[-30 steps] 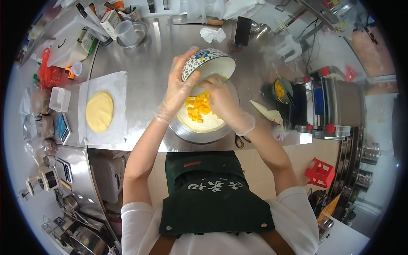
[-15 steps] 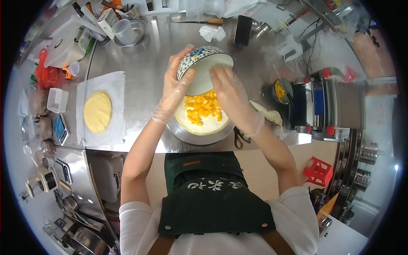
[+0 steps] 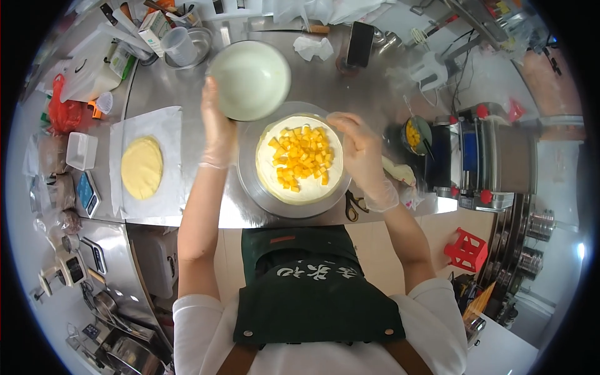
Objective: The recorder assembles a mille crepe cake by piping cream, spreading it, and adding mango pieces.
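My gloved left hand (image 3: 217, 122) grips an empty pale-interior bowl (image 3: 249, 80) at its left side, held above the back left of a round metal turntable (image 3: 253, 194). On the turntable lies a round, cream-covered cake (image 3: 269, 175) with several yellow fruit cubes (image 3: 303, 153) heaped on it. My gloved right hand (image 3: 361, 147) is at the cake's right, fingers loosely curved, with nothing visible in them; whether they touch the rim I cannot tell. Scissors (image 3: 353, 206) lie below it.
A pale dough disc (image 3: 140, 167) lies on paper at left, beside a scale (image 3: 87, 194). At right are a bowl of fruit cubes (image 3: 412, 134), a piping bag (image 3: 397, 169) and a machine (image 3: 481, 153); a phone (image 3: 359, 44) stands behind. A red stool (image 3: 467, 249) is below.
The bowl has moved up and left in my left hand and turned its inside upward. My right hand has come out of it to the cake's right side, uncovering the fruit.
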Demonstrator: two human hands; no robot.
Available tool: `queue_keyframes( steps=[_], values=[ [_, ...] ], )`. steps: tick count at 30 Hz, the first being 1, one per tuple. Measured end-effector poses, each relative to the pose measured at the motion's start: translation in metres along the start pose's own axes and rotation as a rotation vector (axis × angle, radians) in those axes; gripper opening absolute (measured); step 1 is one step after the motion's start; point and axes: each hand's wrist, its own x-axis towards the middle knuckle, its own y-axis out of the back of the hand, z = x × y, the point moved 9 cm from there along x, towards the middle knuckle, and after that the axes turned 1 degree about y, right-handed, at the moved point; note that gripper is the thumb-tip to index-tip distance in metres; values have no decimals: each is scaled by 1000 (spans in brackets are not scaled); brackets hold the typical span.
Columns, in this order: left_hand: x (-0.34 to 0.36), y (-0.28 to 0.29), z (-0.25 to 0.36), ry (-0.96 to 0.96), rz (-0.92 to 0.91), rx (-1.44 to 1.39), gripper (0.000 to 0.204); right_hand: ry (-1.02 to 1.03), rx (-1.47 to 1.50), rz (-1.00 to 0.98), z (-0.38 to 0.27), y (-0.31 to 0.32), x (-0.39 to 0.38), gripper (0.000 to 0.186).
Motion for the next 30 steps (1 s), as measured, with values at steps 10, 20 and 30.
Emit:
queue_keyframes(
  steps=[10,20,30],
  values=[
    [42,254,-77,314,481,95,48,118,-433,-364,-21,-44,-41,40],
    [1,224,-18,48,606,747,48,215,-364,-536,-31,-56,-84,40],
    [-180,-60,-18,-933,-578,1626,33,257,-411,-404,-38,-42,-88,34]
  ],
)
